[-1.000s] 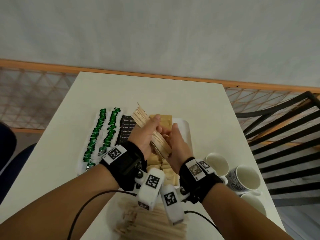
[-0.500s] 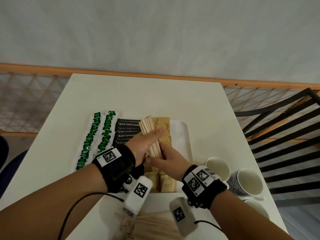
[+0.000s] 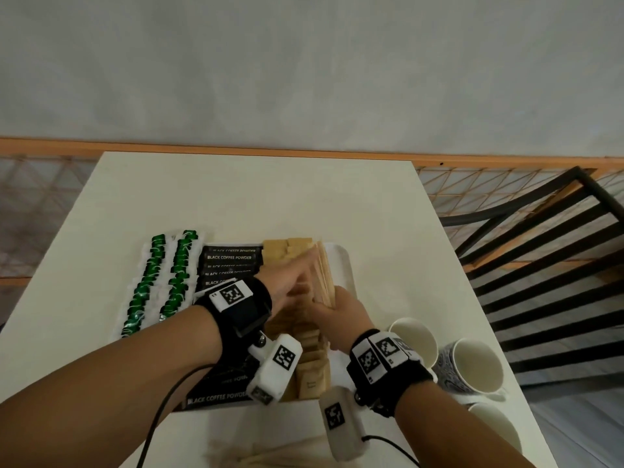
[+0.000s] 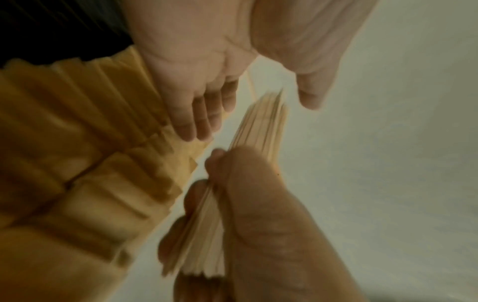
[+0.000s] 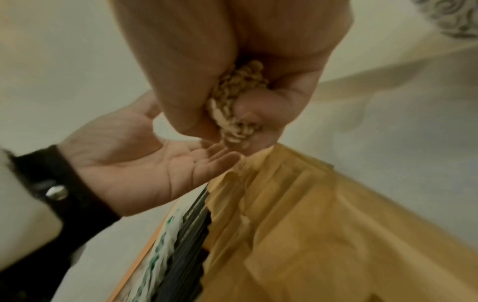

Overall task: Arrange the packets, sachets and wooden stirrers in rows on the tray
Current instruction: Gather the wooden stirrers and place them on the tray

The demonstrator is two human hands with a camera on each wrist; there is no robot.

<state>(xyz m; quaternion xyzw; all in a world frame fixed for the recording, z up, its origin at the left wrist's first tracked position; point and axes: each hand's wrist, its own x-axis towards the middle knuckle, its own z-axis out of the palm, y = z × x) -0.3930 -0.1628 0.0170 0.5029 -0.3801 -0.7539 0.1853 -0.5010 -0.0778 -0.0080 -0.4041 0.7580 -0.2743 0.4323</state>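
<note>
At the near edge of the desk (image 3: 236, 197) lies a loose pile of wooden sticks (image 3: 270, 454), blurred and partly cut by the frame. Beyond it the white tray (image 3: 342, 265) carries its rows. The brown packets (image 3: 312, 373) run in a row down the middle of the tray, with the black coffee packets (image 3: 229, 258) just to their left. Further left are two rows of green and white sachets (image 3: 162, 282); I cannot tell if they lie on the tray or beside it.

The right hand (image 3: 337, 315) grips the near end of a bundle of stirrers (image 3: 326, 275), fingers and thumb curled around it. The bundle points away from the person, over the free strip of the tray between the brown packets and the right rim. The left hand (image 3: 290, 282) is spread wide with straight fingers, flat against the left side of the bundle and above the brown packets.

To the right of the tray stand three cups (image 3: 472, 363) close together. Behind the desk is a black chair (image 3: 540, 248).
</note>
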